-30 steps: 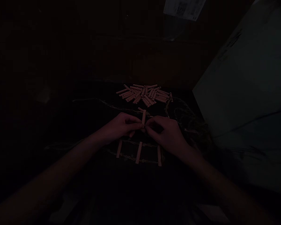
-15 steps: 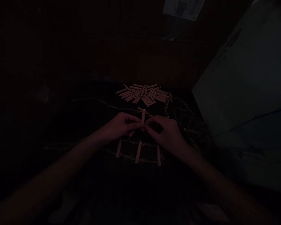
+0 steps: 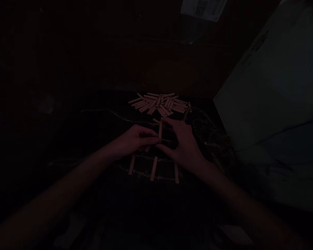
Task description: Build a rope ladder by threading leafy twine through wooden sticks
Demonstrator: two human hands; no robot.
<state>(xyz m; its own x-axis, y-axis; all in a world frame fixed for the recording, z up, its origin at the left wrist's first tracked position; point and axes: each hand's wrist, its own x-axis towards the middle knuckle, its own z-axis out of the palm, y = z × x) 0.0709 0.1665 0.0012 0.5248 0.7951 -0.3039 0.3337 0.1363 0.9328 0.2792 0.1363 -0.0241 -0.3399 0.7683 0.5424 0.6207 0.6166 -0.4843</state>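
In the dim head view, my left hand [image 3: 134,140] pinches the lower end of a short wooden dowel [image 3: 160,130], held nearly upright. My right hand [image 3: 181,142] spans the same dowel, its index finger at the top end and its thumb near the bottom. A thin cord [image 3: 167,140] runs from the lower end between the fingers of my right hand. Closer to me lies a ladder-like strip of cord with three dowels, the middle one [image 3: 154,169] being plainest. Another dowel [image 3: 155,121] lies just behind the held one, beside a cord.
A pile of loose dowels [image 3: 159,103] with holes near their ends lies behind my hands. One long cord [image 3: 120,117] stretches left across the dark surface, and tangled cord [image 3: 211,126] lies at the right. A pale wall [image 3: 276,104] rises on the right.
My right hand's index finger has moved from the dowel's lower end up to its top, opening the hand wider. My left hand keeps its pinch on the lower end.
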